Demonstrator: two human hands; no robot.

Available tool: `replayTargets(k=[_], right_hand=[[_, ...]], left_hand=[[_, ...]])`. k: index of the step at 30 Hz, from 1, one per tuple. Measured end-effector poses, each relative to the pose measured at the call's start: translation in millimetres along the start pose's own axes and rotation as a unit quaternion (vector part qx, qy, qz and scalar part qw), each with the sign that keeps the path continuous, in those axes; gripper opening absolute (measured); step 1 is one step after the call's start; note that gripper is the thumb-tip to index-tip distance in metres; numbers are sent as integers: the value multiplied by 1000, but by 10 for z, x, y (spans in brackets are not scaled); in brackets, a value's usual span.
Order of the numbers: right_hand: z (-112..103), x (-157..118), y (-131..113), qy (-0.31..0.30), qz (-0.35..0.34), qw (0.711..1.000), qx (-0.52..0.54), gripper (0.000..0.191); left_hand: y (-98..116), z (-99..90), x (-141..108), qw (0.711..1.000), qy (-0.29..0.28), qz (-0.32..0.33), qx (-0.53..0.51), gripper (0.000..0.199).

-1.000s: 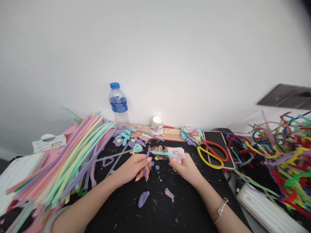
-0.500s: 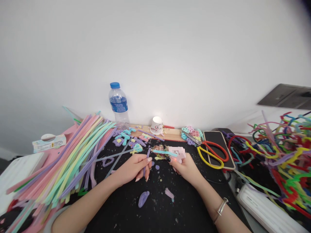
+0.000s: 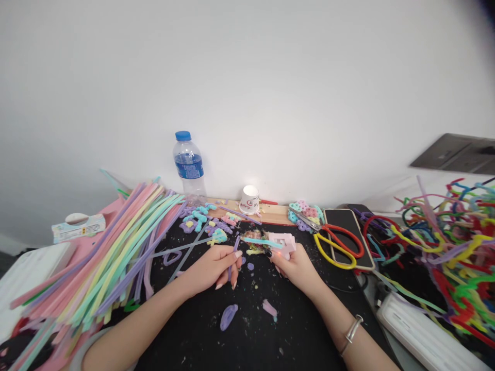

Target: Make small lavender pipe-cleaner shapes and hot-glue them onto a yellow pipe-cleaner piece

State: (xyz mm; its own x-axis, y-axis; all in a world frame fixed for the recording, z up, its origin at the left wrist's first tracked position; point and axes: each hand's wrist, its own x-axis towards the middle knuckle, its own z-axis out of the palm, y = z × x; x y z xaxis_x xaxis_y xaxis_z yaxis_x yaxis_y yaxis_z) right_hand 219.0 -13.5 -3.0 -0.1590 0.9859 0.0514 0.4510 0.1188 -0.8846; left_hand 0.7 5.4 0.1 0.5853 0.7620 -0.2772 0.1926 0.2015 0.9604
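Note:
Left of centre, my left hand (image 3: 216,268) pinches a short purple fuzzy stem (image 3: 234,253) that stands nearly upright between thumb and fingers. My right hand (image 3: 296,268) is wrapped round a pale pink tool (image 3: 282,243), which looks like a glue gun, with a small orange light on it. A light blue strip (image 3: 257,241) lies along the tool's left side, its tip pointing at my left hand. Behind that tip is a messy, multicoloured clump (image 3: 253,237). On the black mat (image 3: 247,345), nearer to me, lie a purple oval piece (image 3: 228,317) and a small lilac piece (image 3: 269,308).
Pastel stems (image 3: 127,252) are heaped at left, near a water bottle (image 3: 188,165). A paper cup (image 3: 249,200) stands at the back. Right of my hands are scissors (image 3: 342,245) over a phone (image 3: 344,219), a white power strip (image 3: 421,332) and tangled bright stems (image 3: 464,263).

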Motion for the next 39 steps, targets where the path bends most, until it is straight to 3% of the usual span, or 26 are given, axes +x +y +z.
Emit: replayTargets(k=[12, 21, 26, 31, 39], right_hand=[[4, 1, 1, 6, 6, 1000, 2, 33], [-5, 6, 24, 82, -57, 991, -86, 24], [-68, 11, 25, 157, -57, 970, -174, 22], [-121, 61, 101, 197, -41, 942, -270, 37], [-137, 108, 329, 216, -6, 884, -415, 44]], left_hand=[[-7, -2, 2, 1000, -1, -2, 2, 34], [36, 13, -22, 1000, -4, -7, 6, 35], [52, 17, -30, 1000, -7, -9, 4, 33], [20, 2, -23, 1000, -14, -8, -3, 33], [25, -2, -47, 998, -59, 9, 15, 40]])
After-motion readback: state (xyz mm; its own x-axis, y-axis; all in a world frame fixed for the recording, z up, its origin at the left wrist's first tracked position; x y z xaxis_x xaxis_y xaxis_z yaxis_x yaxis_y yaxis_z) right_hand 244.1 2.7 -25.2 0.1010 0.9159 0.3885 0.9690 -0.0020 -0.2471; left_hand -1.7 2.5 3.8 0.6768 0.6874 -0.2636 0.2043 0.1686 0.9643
